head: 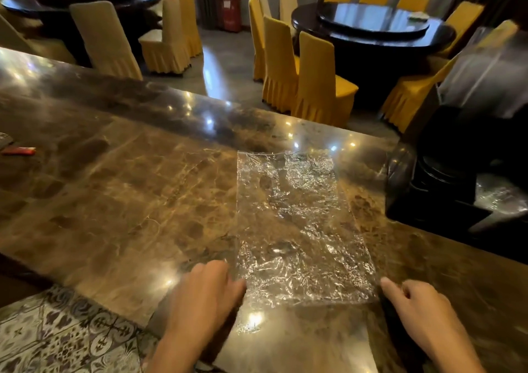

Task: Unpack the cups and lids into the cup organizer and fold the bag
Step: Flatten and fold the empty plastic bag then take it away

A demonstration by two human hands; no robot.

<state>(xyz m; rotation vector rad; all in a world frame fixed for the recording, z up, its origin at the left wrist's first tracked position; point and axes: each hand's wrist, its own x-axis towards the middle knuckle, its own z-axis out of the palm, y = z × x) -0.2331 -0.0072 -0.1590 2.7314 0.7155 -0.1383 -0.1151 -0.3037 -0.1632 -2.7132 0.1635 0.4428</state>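
Note:
A clear, crinkled plastic bag [300, 224] lies flat and spread out on the brown marble counter [128, 189]. My left hand [205, 289] rests at the bag's near left corner, fingertips touching its edge. At the near right corner my right hand [414, 301] has its index finger stretched to the bag's edge and the other fingers loosely curled. Neither hand holds anything. The black cup organizer [445, 178] stands at the right of the counter, with dark lids stacked in it and clear cups [485, 72] blurred above.
A red lighter [20, 151] lies at the counter's far left. Beyond the counter are round dark tables and yellow-covered chairs [320, 81]. Patterned floor tiles [57, 338] show below the counter's near edge at the left.

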